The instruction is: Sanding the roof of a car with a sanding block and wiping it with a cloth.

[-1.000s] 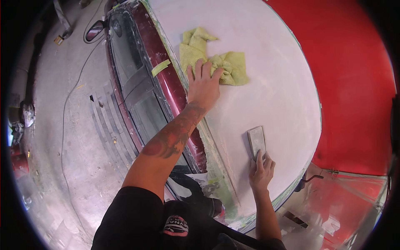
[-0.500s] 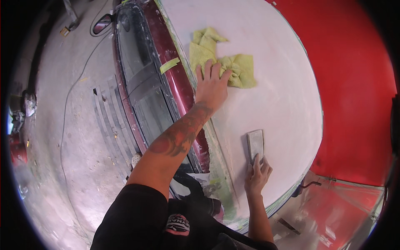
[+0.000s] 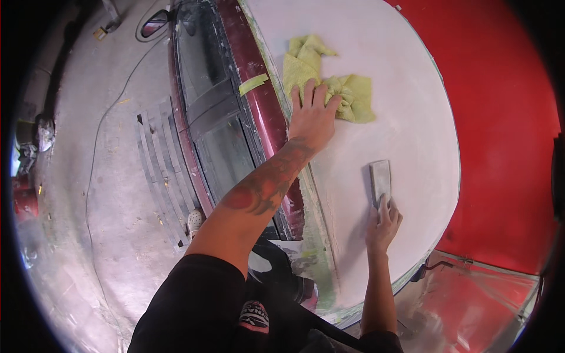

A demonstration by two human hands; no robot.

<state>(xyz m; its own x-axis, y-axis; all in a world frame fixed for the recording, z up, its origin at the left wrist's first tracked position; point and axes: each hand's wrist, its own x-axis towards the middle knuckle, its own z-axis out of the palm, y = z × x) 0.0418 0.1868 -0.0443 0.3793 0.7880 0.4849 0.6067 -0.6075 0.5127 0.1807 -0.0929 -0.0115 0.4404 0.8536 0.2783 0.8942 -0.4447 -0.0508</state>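
My left hand [image 3: 313, 117] rests with spread fingers on the near edge of a crumpled yellow-green cloth [image 3: 353, 99]. The cloth lies on the whitish, dusty car roof [image 3: 406, 117]. My right hand [image 3: 384, 225] grips the near end of a long, narrow grey sanding block [image 3: 381, 178], which lies against the roof surface. Its underside is hidden. The block sits nearer to me than the cloth and to its right.
Left of the roof run dark red trim [image 3: 259, 106], a strip of yellow tape [image 3: 253, 84], side windows [image 3: 220, 147] and a mirror [image 3: 155, 23]. A cable [image 3: 97, 135] lies on the concrete floor [image 3: 123, 176]. A red panel [image 3: 500, 117] borders the roof's right side.
The sanding block, with my right hand on it, has slid forward along the roof, away from me. My left hand stays on the cloth. The whole view has shifted slightly.
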